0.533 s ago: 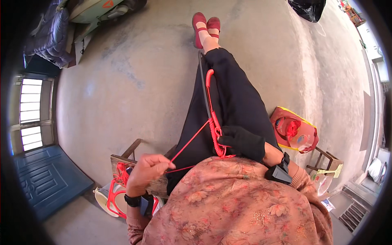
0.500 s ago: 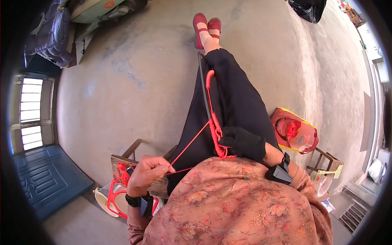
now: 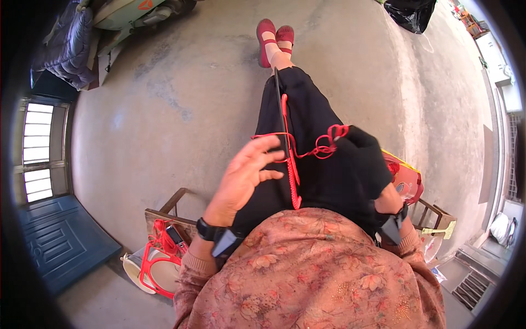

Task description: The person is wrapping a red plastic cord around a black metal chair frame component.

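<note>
Pinches looped red cord (image 3: pixel 327 149) in the black-gloved right hand (image 3: pixel 366 159), toward 3 o'clock. Splays the bare left hand (image 3: pixel 246 172) near the centre, just beside a dark rod (image 3: pixel 279 82) and a red braided strip (image 3: pixel 293 186). Extends toward 12 o'clock in black trousers (image 3: pixel 315 104) and red shoes (image 3: pixel 266 41). Shows a wooden bench (image 3: pixel 159 217) at 8 o'clock, a red bag (image 3: pixel 415 186) at 3 o'clock, and a black plastic bag (image 3: pixel 412 13) between 1 and 2.

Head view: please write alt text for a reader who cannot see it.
A gloved right hand holds looped red cord beside a black rod with red wrapping; the bare left hand is open near it, above dark trousers.
</note>
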`<state>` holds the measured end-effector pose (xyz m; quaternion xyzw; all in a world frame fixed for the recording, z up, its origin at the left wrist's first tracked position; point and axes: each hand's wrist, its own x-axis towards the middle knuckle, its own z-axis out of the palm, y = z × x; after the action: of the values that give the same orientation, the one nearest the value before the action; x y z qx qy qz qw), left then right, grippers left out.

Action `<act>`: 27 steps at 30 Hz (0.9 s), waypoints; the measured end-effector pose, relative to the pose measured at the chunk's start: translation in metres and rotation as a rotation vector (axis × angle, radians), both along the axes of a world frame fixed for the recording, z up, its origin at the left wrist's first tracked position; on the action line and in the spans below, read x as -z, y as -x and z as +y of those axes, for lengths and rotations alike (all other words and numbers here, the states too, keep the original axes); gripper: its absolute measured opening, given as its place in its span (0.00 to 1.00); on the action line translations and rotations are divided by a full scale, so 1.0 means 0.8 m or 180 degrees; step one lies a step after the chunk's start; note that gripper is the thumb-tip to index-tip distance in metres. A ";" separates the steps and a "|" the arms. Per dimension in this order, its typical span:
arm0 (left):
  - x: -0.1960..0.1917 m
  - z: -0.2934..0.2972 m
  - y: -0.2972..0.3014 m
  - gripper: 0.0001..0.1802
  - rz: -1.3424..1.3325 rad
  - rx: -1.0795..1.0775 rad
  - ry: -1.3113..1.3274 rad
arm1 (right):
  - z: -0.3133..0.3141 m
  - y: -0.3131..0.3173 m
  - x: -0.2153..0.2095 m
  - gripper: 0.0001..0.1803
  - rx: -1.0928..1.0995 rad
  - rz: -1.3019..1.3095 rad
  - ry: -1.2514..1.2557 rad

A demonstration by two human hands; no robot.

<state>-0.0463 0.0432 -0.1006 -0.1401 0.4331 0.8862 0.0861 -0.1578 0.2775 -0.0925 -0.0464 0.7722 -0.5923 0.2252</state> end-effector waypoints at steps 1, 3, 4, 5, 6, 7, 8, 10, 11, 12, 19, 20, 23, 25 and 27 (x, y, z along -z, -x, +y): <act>0.012 0.006 0.001 0.19 -0.0184 0.0198 0.0265 | -0.007 -0.006 0.005 0.10 -0.0179 0.0273 -0.0250; 0.032 0.012 -0.001 0.16 -0.0426 0.0325 0.0702 | -0.028 -0.020 -0.001 0.10 -0.0679 0.0294 -0.0681; 0.034 0.016 0.000 0.15 -0.0500 0.0446 0.0937 | -0.037 -0.025 -0.006 0.11 -0.1164 0.0327 -0.1113; 0.030 0.021 -0.001 0.15 -0.0501 0.0453 0.0936 | -0.043 -0.032 0.002 0.11 -0.1158 0.0324 -0.1114; 0.023 0.027 -0.001 0.14 -0.0515 0.0592 0.1215 | -0.048 -0.038 0.019 0.11 -0.1086 0.0170 -0.0766; 0.018 0.031 -0.001 0.13 -0.0530 0.0728 0.1487 | -0.050 -0.042 0.029 0.11 -0.1015 0.0013 -0.0424; 0.022 0.030 -0.001 0.13 -0.0537 0.0731 0.1487 | -0.051 -0.042 0.031 0.11 -0.1014 0.0007 -0.0422; 0.029 0.025 -0.002 0.10 -0.0542 0.0907 0.2003 | -0.052 -0.043 0.032 0.12 -0.0908 -0.0057 0.0149; 0.028 0.022 -0.004 0.10 -0.0550 0.0906 0.2008 | -0.051 -0.042 0.029 0.12 -0.0910 -0.0063 0.0156; 0.027 0.017 -0.005 0.10 -0.0665 0.0660 0.2028 | -0.047 -0.038 0.023 0.14 -0.0943 0.0295 -0.0063; -0.079 -0.058 -0.013 0.10 -0.0216 -0.0862 0.0005 | -0.059 -0.014 -0.013 0.20 -0.0566 0.2091 -0.0320; -0.107 -0.061 -0.020 0.10 -0.0110 -0.0901 -0.0168 | -0.070 -0.010 -0.013 0.20 -0.0568 0.2084 -0.0300; -0.167 -0.080 -0.039 0.11 0.1024 -0.0805 -0.1130 | -0.091 0.006 -0.017 0.19 -0.1535 0.3140 -0.0474; -0.188 -0.095 -0.045 0.12 0.1338 -0.1124 -0.1268 | -0.094 0.011 -0.021 0.15 -0.2031 0.0175 0.0523; -0.193 -0.113 -0.040 0.10 0.0958 -0.1774 -0.0004 | -0.067 0.018 -0.016 0.10 -0.1766 0.0230 0.0771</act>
<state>-0.0146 -0.0474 0.0537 -0.1207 0.3855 0.8867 -0.2250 -0.1718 0.2238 -0.0797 -0.3031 0.6613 -0.5939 0.3436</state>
